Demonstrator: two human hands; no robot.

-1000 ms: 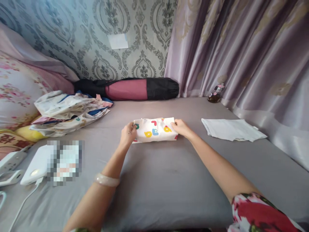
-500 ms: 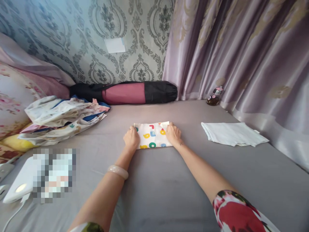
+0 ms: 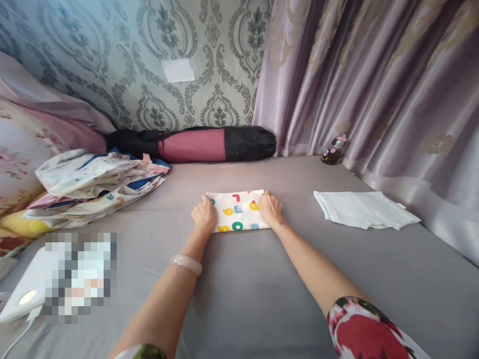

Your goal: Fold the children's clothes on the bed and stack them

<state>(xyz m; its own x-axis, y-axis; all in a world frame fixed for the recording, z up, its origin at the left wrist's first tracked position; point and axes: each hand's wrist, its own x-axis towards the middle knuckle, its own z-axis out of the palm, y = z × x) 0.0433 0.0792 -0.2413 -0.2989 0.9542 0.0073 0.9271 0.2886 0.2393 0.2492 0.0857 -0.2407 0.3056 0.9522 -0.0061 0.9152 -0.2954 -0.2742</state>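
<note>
A small folded white cloth [image 3: 236, 212] printed with coloured letters lies flat on the grey bed sheet [image 3: 262, 279]. My left hand [image 3: 204, 214] rests palm down on its left edge, fingers curled over the cloth. My right hand [image 3: 270, 206] presses flat on its right edge, fingers lying on the fabric. A pale bangle [image 3: 186, 264] sits on my left wrist.
A folded white cloth [image 3: 364, 209] lies to the right near the curtain [image 3: 374, 85]. A heap of unfolded clothes [image 3: 93, 182] sits at the left beside floral pillows. A black and pink rolled bag [image 3: 198, 143] lies along the wall. A small bottle [image 3: 332, 152] stands by the curtain.
One second ago both hands pinched the cloth's ends, holding it raised. Since then the cloth was folded smaller and laid flat, and both hands came down onto its edges.
</note>
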